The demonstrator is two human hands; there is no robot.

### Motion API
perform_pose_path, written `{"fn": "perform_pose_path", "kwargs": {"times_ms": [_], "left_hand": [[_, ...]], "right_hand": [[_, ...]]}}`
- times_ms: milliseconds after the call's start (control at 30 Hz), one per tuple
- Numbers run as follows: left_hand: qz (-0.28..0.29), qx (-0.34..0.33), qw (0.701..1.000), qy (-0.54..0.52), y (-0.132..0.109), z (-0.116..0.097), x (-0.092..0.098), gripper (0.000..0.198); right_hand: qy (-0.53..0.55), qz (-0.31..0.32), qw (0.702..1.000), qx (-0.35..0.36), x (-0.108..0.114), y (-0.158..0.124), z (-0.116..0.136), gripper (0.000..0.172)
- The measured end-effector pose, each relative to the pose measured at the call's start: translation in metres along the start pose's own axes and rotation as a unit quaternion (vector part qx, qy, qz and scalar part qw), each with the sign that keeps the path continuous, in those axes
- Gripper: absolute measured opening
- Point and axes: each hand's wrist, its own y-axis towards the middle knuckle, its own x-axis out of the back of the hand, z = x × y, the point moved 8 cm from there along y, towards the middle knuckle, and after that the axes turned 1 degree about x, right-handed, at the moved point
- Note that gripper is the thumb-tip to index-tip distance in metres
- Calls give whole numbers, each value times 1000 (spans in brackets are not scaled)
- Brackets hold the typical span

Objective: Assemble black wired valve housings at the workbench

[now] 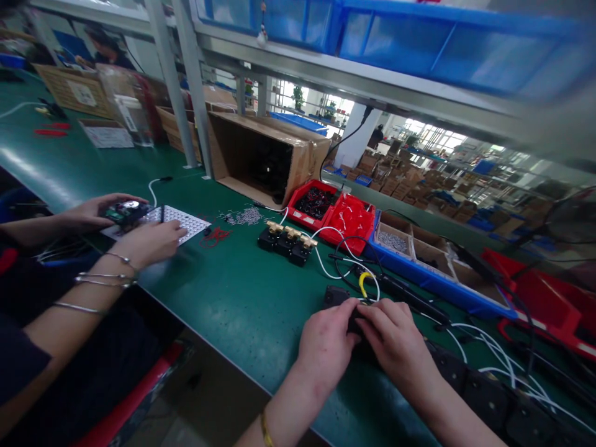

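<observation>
On the green bench (223,292), a cardboard box (311,155), red bins (347,239) and a blue divided tray (447,287) line the far edge, with brass-topped black blocks (282,244) nearer the middle.

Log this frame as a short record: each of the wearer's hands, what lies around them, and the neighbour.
left hand: gripping a black part, mostly covered by the fingers
right hand: fingers against the same part; exact grip hidden
nearby: yellow loop, white cable
farther along: black units with brass fittings
containers: red bin of dark parts, blue tray with compartments, open cardboard box
surface: green worktop
neighbour: co-worker's hands at a perforated white plate
</observation>
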Motion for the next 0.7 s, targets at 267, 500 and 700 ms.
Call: {"fn": "perform_pose_path", "kwargs": {"times_ms": [267, 500, 700], "left_hand": [[-2, -2, 1000, -4, 0, 1, -1, 56], [-2, -9, 1000, -5, -1, 0, -2, 57], [-5, -8, 1000, 5, -1, -1, 0, 54]], "right_hand": [[-15, 16, 1000, 10, -5, 1, 4, 18], [-42, 29, 998, 29, -6, 2, 10, 20], [-81, 17, 996, 25, -4, 5, 16, 19]]}}
